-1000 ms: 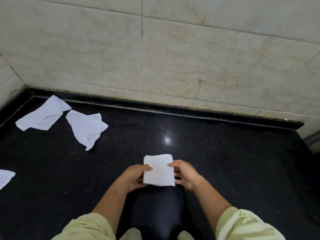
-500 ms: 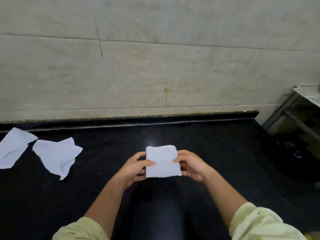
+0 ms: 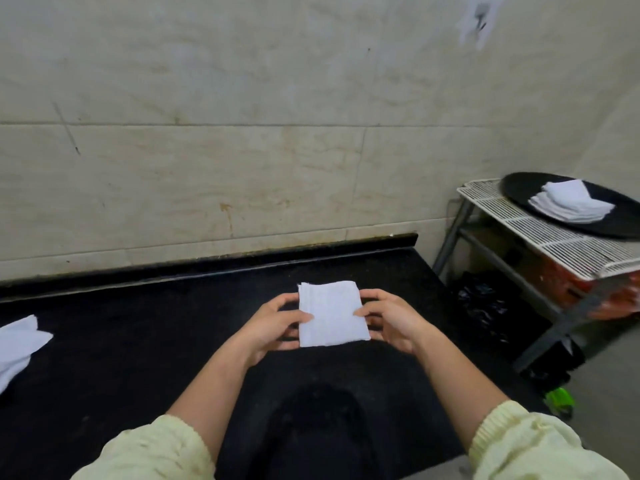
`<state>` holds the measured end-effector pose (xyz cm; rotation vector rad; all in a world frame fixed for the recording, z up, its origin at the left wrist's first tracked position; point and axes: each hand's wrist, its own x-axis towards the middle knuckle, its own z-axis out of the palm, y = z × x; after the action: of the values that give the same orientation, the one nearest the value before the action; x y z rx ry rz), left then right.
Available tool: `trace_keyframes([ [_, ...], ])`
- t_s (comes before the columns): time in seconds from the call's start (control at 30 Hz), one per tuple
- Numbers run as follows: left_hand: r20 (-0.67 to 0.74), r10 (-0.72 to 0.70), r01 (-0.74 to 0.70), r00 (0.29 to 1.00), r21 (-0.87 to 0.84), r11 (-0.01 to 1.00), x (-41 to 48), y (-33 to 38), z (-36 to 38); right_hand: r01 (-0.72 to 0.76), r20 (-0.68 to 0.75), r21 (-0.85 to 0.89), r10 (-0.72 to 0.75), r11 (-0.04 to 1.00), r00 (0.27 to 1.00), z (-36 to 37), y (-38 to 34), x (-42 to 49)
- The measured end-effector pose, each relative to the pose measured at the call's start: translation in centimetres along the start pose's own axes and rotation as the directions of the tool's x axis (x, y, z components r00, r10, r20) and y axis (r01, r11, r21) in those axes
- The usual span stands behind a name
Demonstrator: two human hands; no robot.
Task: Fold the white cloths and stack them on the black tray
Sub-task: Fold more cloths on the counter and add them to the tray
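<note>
Left hand (image 3: 273, 323) and right hand (image 3: 391, 320) hold the folded cloth (image 3: 330, 315) between them at centre frame, over the black desk (image 3: 138, 341). Each thumb lies on the top face near a side edge with the fingers curled beneath, a narrow pinch on both sides. The cloth is a small square of several layers, with the layer edges showing at its upper left. Judged light, soft and limp. The layers would likely slide apart if taken by one corner, so a grip on two opposite edges suits it.

At far right, the black tray (image 3: 519, 188) sits on a white wire rack (image 3: 554, 244) and carries a stack of folded cloths (image 3: 568, 202). At the left edge, an unfolded cloth (image 3: 17, 341) lies on the desk.
</note>
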<state>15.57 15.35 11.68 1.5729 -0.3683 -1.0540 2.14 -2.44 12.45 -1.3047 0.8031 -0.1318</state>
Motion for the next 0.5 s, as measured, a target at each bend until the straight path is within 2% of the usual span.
trace_keyframes([
  [0.27,0.066,0.047,-0.044,0.997,-0.042,0.998,3.7,2.4,14.8,0.044,-0.109,0.02,-0.041,0.999,0.993,-15.1,-2.4,-2.6],
  [0.5,0.154,0.095,-0.096,0.984,0.002,0.995,8.3,7.6,26.0,0.086,-0.208,0.025,-0.079,0.996,0.975,-26.5,-6.5,-3.3],
])
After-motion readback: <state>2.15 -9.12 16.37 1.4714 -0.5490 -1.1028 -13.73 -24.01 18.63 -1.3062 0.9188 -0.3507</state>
